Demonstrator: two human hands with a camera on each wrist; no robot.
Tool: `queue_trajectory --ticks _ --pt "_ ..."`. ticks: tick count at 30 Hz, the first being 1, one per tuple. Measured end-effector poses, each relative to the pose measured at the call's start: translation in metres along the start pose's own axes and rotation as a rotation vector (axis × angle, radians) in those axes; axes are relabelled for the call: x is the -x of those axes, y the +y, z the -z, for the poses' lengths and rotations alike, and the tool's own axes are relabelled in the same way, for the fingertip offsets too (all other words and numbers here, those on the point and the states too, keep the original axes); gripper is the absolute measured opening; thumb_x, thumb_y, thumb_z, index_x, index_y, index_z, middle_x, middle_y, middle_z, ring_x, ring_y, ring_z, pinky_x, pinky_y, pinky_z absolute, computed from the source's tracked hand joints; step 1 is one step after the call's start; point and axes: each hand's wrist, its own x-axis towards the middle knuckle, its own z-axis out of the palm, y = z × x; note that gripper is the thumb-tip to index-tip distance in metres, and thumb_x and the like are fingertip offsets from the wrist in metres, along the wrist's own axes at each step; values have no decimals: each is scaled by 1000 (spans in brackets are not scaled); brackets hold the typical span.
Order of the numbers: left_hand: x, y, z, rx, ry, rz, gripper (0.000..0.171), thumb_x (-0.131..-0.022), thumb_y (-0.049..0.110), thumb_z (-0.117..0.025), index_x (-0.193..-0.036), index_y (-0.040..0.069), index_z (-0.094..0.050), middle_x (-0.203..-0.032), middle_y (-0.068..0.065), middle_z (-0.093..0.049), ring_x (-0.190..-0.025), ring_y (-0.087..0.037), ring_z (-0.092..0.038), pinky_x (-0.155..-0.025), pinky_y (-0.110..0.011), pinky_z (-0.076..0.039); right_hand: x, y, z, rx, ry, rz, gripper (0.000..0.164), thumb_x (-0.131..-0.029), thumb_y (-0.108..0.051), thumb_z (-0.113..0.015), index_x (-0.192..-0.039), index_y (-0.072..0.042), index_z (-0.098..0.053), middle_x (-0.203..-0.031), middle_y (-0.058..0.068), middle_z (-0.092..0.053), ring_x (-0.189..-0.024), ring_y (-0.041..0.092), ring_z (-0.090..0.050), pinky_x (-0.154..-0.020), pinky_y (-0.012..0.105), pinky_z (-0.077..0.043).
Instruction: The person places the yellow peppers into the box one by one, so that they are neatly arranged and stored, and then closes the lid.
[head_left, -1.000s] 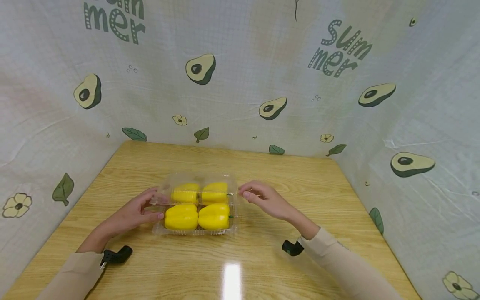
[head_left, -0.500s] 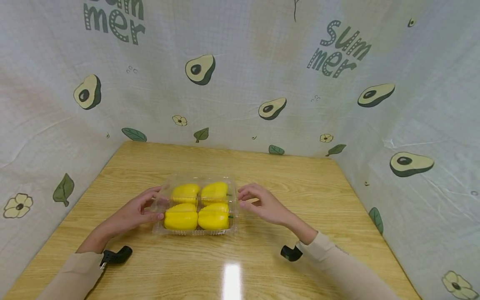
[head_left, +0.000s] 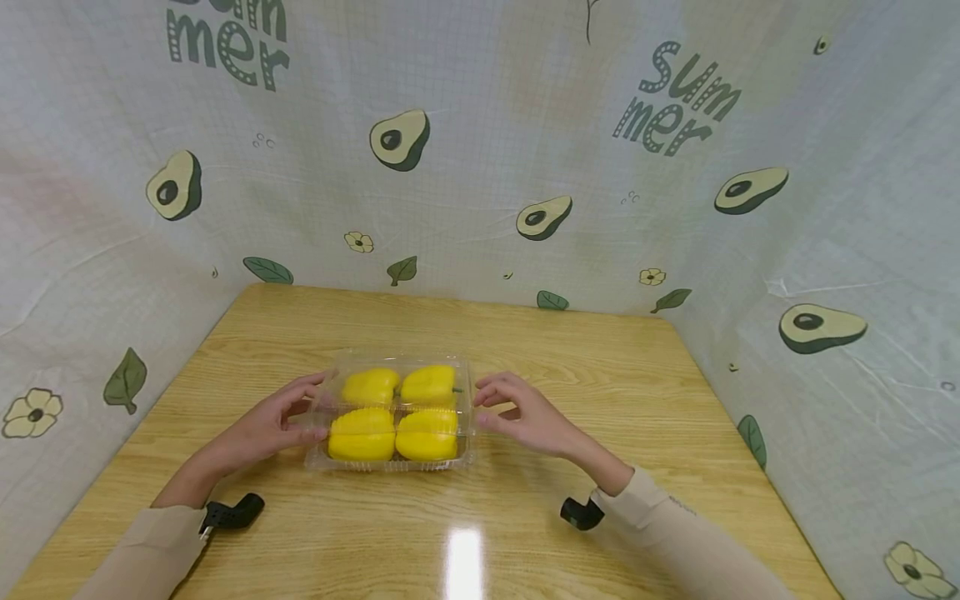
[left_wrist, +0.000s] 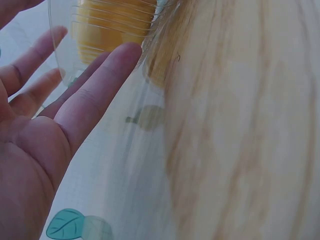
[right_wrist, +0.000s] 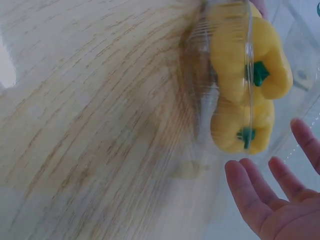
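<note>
A clear plastic clamshell box lies on the table with several yellow bell peppers in two rows. Its hinged lid slants low over them, the front edge crossing the front row. My left hand is at the box's left side, thumb at the front corner and fingers further back; in the left wrist view its fingers reach straight to the ribbed wall. My right hand is at the lid's right side, fingers loosely bent. In the right wrist view green stems show through the plastic, the fingertips close beside it.
The wood-grain table extends around the box, with a bright light reflection near its front. A pale cloth printed with avocados and leaves hangs behind and on both sides. A small black device is strapped at each wrist.
The lid has swung down toward the front, its edge now over the front peppers. My right hand has moved slightly forward and down with it. The left hand has stayed nearly still.
</note>
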Motion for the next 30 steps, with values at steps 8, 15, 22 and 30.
queue_trajectory --ticks 8,15,22,30 --pt "-2 -1 -1 -48 12 -10 33 -98 22 -79 -127 20 -64 -173 -19 -24 -149 -54 -34 -110 -69 -40 3 0 -3 -13 3 -10 27 -106 -26 -68 -127 -10 -68 -154 16 -50 -128 38 -62 -100 54 -58" --pt "-2 1 -1 -45 14 -8 34 -98 22 -79 -129 19 -64 -173 -18 -25 -144 -53 -40 -107 -64 -48 4 0 -4 -13 19 -12 25 -106 -26 -69 -126 -11 -68 -153 16 -50 -127 39 -62 -99 53 -58" --pt "-3 2 4 -49 18 6 49 -100 22 -78 -143 13 -58 -167 -18 -34 -137 -52 -51 -98 -36 -57 5 0 -6 -9 24 -20 25 -105 -26 -70 -125 -11 -68 -152 16 -50 -127 40 -63 -99 52 -58" --pt "0 5 8 -52 4 18 57 -104 24 -72 -154 13 -47 -167 -19 -34 -134 -53 -54 -92 -35 -61 5 -1 -8 -32 12 -44 25 -105 -26 -70 -126 -13 -67 -153 20 -48 -128 41 -62 -100 53 -58"
